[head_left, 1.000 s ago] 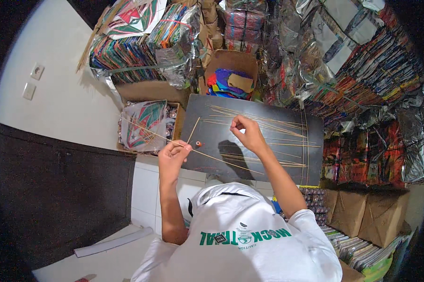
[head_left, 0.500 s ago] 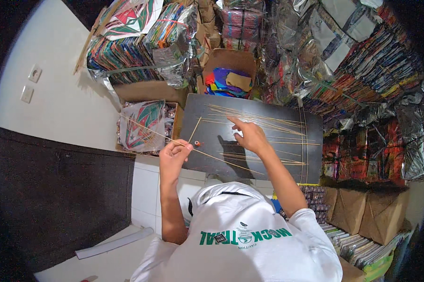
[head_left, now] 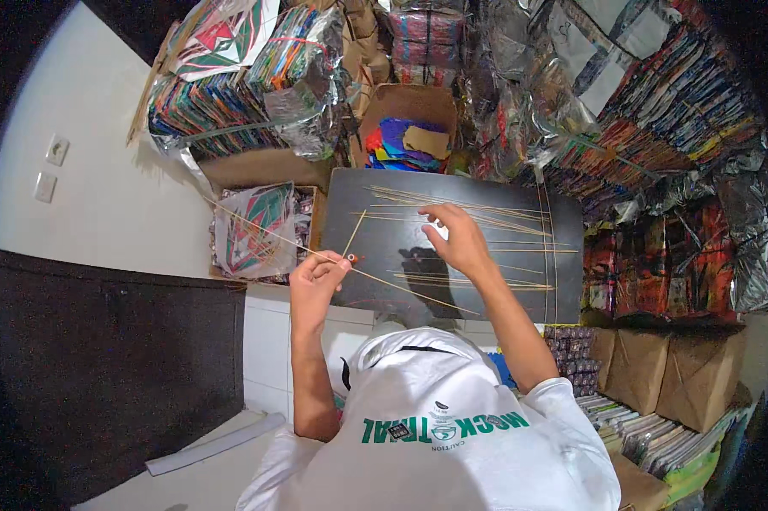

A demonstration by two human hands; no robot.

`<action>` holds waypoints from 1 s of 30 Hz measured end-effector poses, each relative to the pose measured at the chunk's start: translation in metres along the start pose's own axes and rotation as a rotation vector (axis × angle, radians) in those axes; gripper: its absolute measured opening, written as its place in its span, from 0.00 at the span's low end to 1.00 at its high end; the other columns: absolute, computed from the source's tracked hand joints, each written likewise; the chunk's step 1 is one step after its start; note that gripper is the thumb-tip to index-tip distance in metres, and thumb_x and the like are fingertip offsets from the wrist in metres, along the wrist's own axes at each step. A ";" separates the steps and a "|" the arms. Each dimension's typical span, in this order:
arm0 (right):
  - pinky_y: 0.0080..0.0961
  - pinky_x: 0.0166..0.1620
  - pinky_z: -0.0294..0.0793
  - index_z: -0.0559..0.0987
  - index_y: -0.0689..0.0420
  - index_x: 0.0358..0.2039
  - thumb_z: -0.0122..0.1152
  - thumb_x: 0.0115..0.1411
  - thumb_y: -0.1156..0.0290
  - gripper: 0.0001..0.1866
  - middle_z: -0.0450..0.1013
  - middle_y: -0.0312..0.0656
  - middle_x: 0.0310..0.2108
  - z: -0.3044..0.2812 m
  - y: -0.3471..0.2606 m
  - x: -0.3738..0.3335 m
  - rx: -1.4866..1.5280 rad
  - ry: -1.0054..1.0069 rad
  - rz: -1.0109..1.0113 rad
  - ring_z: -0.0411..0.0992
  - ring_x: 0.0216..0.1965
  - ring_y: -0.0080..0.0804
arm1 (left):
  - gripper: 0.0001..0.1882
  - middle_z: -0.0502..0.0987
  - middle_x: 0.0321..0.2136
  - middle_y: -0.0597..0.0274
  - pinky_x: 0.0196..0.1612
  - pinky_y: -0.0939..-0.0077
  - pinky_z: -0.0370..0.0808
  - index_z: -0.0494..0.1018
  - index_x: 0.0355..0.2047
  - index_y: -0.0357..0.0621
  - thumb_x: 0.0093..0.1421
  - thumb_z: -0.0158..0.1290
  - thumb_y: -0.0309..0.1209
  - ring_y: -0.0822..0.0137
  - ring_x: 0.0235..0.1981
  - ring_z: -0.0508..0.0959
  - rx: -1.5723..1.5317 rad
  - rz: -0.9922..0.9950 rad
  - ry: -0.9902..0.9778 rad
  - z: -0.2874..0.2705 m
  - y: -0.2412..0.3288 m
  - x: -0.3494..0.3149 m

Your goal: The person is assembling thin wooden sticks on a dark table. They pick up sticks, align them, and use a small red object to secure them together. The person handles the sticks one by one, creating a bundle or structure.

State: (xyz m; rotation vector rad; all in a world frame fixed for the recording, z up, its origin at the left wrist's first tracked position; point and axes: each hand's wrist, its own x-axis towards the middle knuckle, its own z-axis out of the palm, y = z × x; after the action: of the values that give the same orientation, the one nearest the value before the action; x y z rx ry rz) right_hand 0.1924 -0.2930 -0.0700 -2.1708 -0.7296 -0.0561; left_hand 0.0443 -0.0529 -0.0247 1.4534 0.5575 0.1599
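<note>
My left hand pinches two thin bamboo sticks where they cross. The long bamboo stick slants from the upper left down across the table's near side. A shorter bamboo stick points up and away from the fingers. Right beside those fingertips is a small orange-and-white spool-like thing; whether it touches the hand I cannot tell. Over the table's middle, my right hand is open, thumb and curved fingers apart. A small pale spot between them is unclear. Loose bamboo sticks lie under and beyond it.
The dark tabletop carries more sticks near its front. Left of it stands a box with a patterned sheet. Behind is a cardboard box of coloured pieces. Wrapped stacks crowd the back and right.
My right hand has shifted slightly right, and its pointing index finger is now curved. My left hand keeps its pinch on the crossed sticks.
</note>
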 end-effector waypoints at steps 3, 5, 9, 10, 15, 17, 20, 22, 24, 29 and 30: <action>0.36 0.45 0.76 0.81 0.56 0.46 0.62 0.61 0.66 0.14 0.80 0.46 0.38 -0.007 -0.007 -0.010 0.209 -0.127 0.079 0.78 0.41 0.42 | 0.08 0.77 0.25 0.74 0.22 0.90 0.60 0.77 0.37 0.45 0.59 0.64 0.30 0.85 0.20 0.68 -0.018 -0.007 -0.012 0.003 -0.001 0.001; 0.35 0.44 0.76 0.81 0.57 0.47 0.60 0.63 0.66 0.14 0.80 0.47 0.37 -0.011 -0.014 -0.026 0.354 -0.242 0.062 0.79 0.40 0.41 | 0.08 0.79 0.25 0.72 0.22 0.90 0.60 0.77 0.37 0.44 0.59 0.64 0.30 0.84 0.20 0.68 -0.044 0.002 -0.016 0.007 -0.001 0.003; 0.27 0.35 0.73 0.81 0.60 0.48 0.56 0.66 0.66 0.14 0.80 0.43 0.32 -0.040 -0.047 -0.050 0.368 -0.515 0.212 0.74 0.29 0.26 | 0.08 0.81 0.27 0.68 0.21 0.89 0.62 0.77 0.38 0.43 0.60 0.63 0.30 0.83 0.20 0.70 -0.073 0.020 0.020 0.013 0.000 0.008; 0.26 0.34 0.72 0.81 0.60 0.47 0.56 0.67 0.67 0.13 0.80 0.42 0.31 -0.043 -0.049 -0.055 0.374 -0.457 0.198 0.72 0.28 0.25 | 0.08 0.81 0.28 0.67 0.21 0.89 0.63 0.76 0.38 0.42 0.61 0.63 0.30 0.82 0.20 0.71 -0.075 0.015 0.029 0.014 0.000 0.010; 0.23 0.30 0.68 0.82 0.60 0.44 0.54 0.67 0.71 0.11 0.79 0.42 0.29 -0.040 -0.047 -0.084 0.452 0.013 0.160 0.68 0.25 0.21 | 0.08 0.81 0.31 0.64 0.22 0.88 0.66 0.75 0.38 0.40 0.62 0.61 0.29 0.80 0.20 0.72 -0.159 0.001 -0.062 0.032 0.004 0.014; 0.23 0.30 0.68 0.82 0.60 0.44 0.55 0.66 0.71 0.11 0.79 0.42 0.29 -0.046 -0.046 -0.090 0.457 0.002 0.263 0.68 0.24 0.22 | 0.08 0.82 0.31 0.62 0.22 0.88 0.66 0.75 0.38 0.40 0.62 0.61 0.29 0.80 0.20 0.73 -0.233 0.003 -0.106 0.046 0.005 0.015; 0.24 0.32 0.70 0.81 0.60 0.45 0.55 0.66 0.70 0.11 0.79 0.44 0.31 -0.061 -0.046 -0.099 0.345 -0.046 0.278 0.72 0.26 0.28 | 0.08 0.81 0.30 0.60 0.23 0.87 0.67 0.75 0.36 0.39 0.62 0.62 0.29 0.79 0.21 0.73 -0.212 0.009 -0.142 0.068 0.016 0.015; 0.26 0.34 0.72 0.81 0.59 0.45 0.55 0.65 0.70 0.12 0.80 0.45 0.34 -0.066 -0.044 -0.106 0.241 -0.030 0.228 0.75 0.28 0.33 | 0.08 0.81 0.30 0.59 0.24 0.87 0.67 0.75 0.36 0.39 0.61 0.62 0.29 0.79 0.22 0.74 -0.061 0.018 -0.173 0.080 0.026 0.012; 0.28 0.36 0.74 0.81 0.58 0.46 0.55 0.65 0.70 0.12 0.80 0.47 0.37 -0.066 -0.042 -0.112 0.148 0.046 0.167 0.77 0.31 0.38 | 0.09 0.81 0.30 0.60 0.24 0.87 0.68 0.75 0.36 0.39 0.61 0.62 0.29 0.78 0.23 0.76 0.043 0.014 -0.301 0.096 0.029 0.011; 0.35 0.40 0.76 0.80 0.58 0.47 0.55 0.64 0.72 0.12 0.79 0.49 0.41 -0.082 -0.053 -0.114 0.257 0.174 0.248 0.78 0.37 0.47 | 0.12 0.82 0.30 0.61 0.27 0.85 0.71 0.76 0.37 0.39 0.65 0.59 0.37 0.75 0.27 0.80 0.158 0.001 -0.586 0.147 0.016 -0.004; 0.38 0.41 0.76 0.80 0.58 0.46 0.55 0.63 0.72 0.12 0.79 0.50 0.41 -0.084 -0.050 -0.118 0.265 0.213 0.247 0.78 0.38 0.50 | 0.14 0.83 0.30 0.60 0.28 0.84 0.72 0.77 0.37 0.39 0.66 0.57 0.40 0.74 0.27 0.80 0.154 0.012 -0.563 0.154 0.018 -0.004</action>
State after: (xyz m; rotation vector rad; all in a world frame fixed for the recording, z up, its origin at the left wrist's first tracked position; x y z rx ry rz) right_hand 0.0853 -0.3859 -0.0122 -1.9481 -0.3242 -0.0573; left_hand 0.1144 -0.1899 -0.0041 1.5648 0.1010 -0.2847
